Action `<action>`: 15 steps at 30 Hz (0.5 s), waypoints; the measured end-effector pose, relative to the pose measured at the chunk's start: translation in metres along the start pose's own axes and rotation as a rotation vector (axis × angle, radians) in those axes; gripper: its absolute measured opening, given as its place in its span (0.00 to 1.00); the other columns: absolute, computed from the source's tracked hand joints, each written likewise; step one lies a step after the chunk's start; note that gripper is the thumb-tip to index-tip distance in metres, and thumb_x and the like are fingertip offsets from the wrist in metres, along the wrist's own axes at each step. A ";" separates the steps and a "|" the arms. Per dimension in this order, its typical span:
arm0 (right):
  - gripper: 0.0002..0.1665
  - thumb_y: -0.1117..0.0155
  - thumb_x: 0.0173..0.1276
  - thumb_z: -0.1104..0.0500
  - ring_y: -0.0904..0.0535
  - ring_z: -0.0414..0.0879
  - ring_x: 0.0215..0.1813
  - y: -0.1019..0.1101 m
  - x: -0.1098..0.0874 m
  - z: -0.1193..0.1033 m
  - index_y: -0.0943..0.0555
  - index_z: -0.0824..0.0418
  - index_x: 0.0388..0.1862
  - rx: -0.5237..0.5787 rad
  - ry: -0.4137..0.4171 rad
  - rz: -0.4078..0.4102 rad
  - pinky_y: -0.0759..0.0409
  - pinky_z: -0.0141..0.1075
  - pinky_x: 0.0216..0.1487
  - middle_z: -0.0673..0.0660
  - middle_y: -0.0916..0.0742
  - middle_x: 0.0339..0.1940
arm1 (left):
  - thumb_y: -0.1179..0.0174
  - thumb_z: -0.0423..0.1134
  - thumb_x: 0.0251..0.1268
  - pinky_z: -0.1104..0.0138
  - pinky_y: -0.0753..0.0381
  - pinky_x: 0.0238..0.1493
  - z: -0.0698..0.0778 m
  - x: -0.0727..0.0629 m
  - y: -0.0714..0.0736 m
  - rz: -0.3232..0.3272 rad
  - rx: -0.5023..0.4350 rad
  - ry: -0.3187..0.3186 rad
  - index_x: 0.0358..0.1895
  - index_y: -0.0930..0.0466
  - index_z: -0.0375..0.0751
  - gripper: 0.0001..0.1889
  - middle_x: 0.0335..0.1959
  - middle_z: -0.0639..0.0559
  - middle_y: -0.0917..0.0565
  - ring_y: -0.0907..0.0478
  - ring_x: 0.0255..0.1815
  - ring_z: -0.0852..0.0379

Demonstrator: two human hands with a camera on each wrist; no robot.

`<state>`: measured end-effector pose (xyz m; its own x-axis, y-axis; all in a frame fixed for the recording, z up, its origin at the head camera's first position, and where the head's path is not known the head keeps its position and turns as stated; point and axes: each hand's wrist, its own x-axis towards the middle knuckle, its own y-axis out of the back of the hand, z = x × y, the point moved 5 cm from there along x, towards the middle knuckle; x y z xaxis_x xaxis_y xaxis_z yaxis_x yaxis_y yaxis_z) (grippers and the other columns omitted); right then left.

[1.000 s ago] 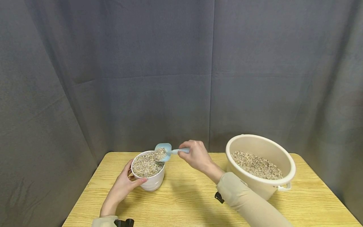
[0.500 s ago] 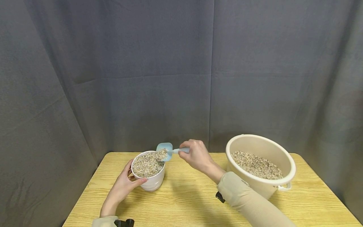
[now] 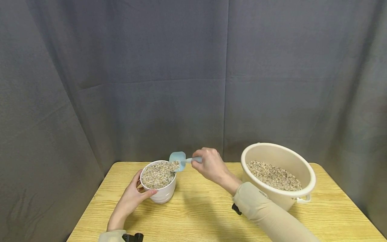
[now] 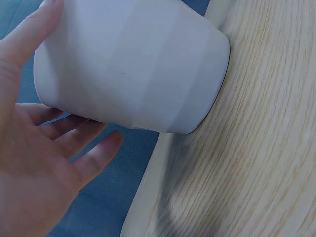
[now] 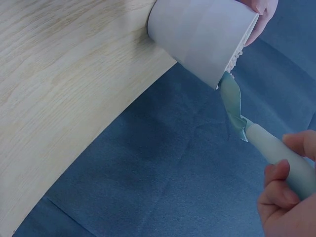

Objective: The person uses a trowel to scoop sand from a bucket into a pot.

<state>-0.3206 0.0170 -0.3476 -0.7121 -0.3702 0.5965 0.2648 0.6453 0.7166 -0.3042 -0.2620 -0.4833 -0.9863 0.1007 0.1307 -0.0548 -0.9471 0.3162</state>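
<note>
On the table stands a white pot (image 3: 162, 195), filled close to its rim with speckled gravel (image 3: 157, 175). My left hand (image 3: 130, 198) holds the pot from its left, thumb on the near side and fingers behind. In the left wrist view the little finger (image 4: 98, 155) is off the wall. My right hand (image 3: 210, 165) grips the handle of a light blue scoop (image 3: 177, 156). The scoop's blade is tilted at the pot's right rim, some gravel still on its lower left part. From the right wrist view, the blade edge (image 5: 231, 96) meets the rim.
A large cream bucket (image 3: 250, 178) with gravel inside stands on the right of the wooden table (image 3: 199, 215), behind my right forearm. Its white handle end (image 3: 303, 199) sticks out at the near right. Grey curtains (image 3: 169, 84) rise behind the table and at both sides.
The scoop has shifted slightly to the right and up, and less gravel lies on its blade. My right hand moved a little with it; the left hand and pot stayed put.
</note>
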 end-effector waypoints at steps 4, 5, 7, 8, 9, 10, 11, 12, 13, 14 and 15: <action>0.03 0.31 0.55 0.64 0.29 0.39 0.22 0.001 0.000 -0.002 0.13 0.59 0.29 -0.008 -0.007 -0.006 0.28 0.31 0.21 0.49 0.18 0.24 | 0.25 0.45 0.53 0.50 0.31 0.65 0.000 0.000 0.000 0.001 0.000 -0.003 0.77 0.52 0.44 0.53 0.73 0.40 0.40 0.40 0.71 0.42; 0.03 0.31 0.54 0.63 0.29 0.39 0.22 0.002 0.000 -0.003 0.13 0.59 0.28 -0.011 -0.006 -0.006 0.28 0.31 0.22 0.49 0.18 0.24 | 0.25 0.45 0.53 0.51 0.31 0.65 0.001 0.000 0.000 0.000 0.001 -0.003 0.77 0.52 0.44 0.53 0.73 0.40 0.40 0.40 0.71 0.42; 0.03 0.32 0.54 0.64 0.29 0.39 0.23 0.002 -0.001 -0.005 0.13 0.58 0.28 -0.015 -0.002 -0.006 0.28 0.31 0.22 0.49 0.18 0.24 | 0.25 0.45 0.53 0.51 0.31 0.65 0.001 0.000 0.000 -0.001 -0.001 -0.001 0.77 0.52 0.44 0.53 0.73 0.40 0.40 0.40 0.71 0.42; 0.03 0.32 0.54 0.64 0.29 0.39 0.23 0.002 -0.001 -0.005 0.13 0.58 0.28 -0.020 -0.001 -0.007 0.28 0.31 0.22 0.49 0.19 0.23 | 0.25 0.45 0.53 0.51 0.31 0.65 0.001 0.000 0.000 -0.001 -0.002 0.001 0.77 0.52 0.44 0.53 0.73 0.40 0.40 0.39 0.71 0.42; 0.03 0.32 0.54 0.64 0.29 0.39 0.23 0.003 -0.001 -0.006 0.13 0.58 0.28 -0.023 0.002 -0.006 0.28 0.31 0.22 0.49 0.19 0.23 | 0.25 0.45 0.53 0.51 0.31 0.65 0.000 0.000 0.000 -0.001 -0.002 0.002 0.77 0.52 0.45 0.53 0.73 0.40 0.40 0.39 0.71 0.42; 0.03 0.32 0.54 0.64 0.29 0.39 0.23 0.003 -0.001 -0.007 0.13 0.58 0.28 -0.024 0.003 -0.007 0.28 0.31 0.22 0.49 0.19 0.23 | 0.25 0.45 0.53 0.51 0.31 0.65 0.000 0.000 0.000 -0.001 -0.003 0.004 0.77 0.52 0.45 0.53 0.73 0.40 0.40 0.39 0.71 0.43; 0.03 0.32 0.53 0.64 0.29 0.39 0.23 0.003 -0.001 -0.008 0.13 0.58 0.28 -0.026 0.003 -0.008 0.28 0.31 0.22 0.49 0.19 0.23 | 0.25 0.45 0.53 0.51 0.31 0.65 0.000 0.000 0.000 -0.002 -0.004 0.004 0.77 0.52 0.45 0.53 0.73 0.41 0.40 0.39 0.71 0.43; 0.03 0.32 0.54 0.64 0.29 0.39 0.23 0.003 -0.001 -0.009 0.13 0.58 0.28 -0.028 0.002 -0.009 0.27 0.31 0.22 0.49 0.19 0.23 | 0.25 0.45 0.53 0.52 0.31 0.65 -0.001 0.000 0.000 -0.002 -0.005 0.006 0.77 0.52 0.45 0.53 0.73 0.41 0.40 0.39 0.71 0.43; 0.03 0.32 0.54 0.64 0.29 0.39 0.23 0.003 -0.001 -0.010 0.13 0.58 0.28 -0.032 0.000 -0.011 0.27 0.31 0.23 0.49 0.18 0.24 | 0.25 0.46 0.53 0.52 0.30 0.65 -0.001 0.000 0.000 -0.001 -0.005 0.008 0.77 0.52 0.45 0.53 0.73 0.41 0.40 0.39 0.71 0.43; 0.04 0.32 0.54 0.64 0.29 0.39 0.23 0.003 -0.002 -0.010 0.13 0.58 0.28 -0.035 -0.002 -0.015 0.27 0.31 0.23 0.49 0.18 0.24 | 0.25 0.46 0.53 0.52 0.30 0.65 -0.001 0.000 0.000 -0.001 -0.005 0.008 0.78 0.52 0.45 0.54 0.73 0.40 0.40 0.39 0.71 0.43; 0.04 0.32 0.54 0.64 0.28 0.39 0.23 0.004 -0.002 -0.011 0.13 0.58 0.28 -0.037 -0.004 -0.017 0.27 0.31 0.23 0.49 0.18 0.24 | 0.25 0.46 0.53 0.52 0.30 0.65 -0.001 0.000 0.000 -0.002 -0.005 0.008 0.78 0.53 0.45 0.54 0.73 0.40 0.40 0.39 0.71 0.43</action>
<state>-0.3111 0.0125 -0.3420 -0.7192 -0.3783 0.5827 0.2763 0.6138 0.7395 -0.3045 -0.2622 -0.4845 -0.9874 0.1002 0.1222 -0.0577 -0.9484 0.3118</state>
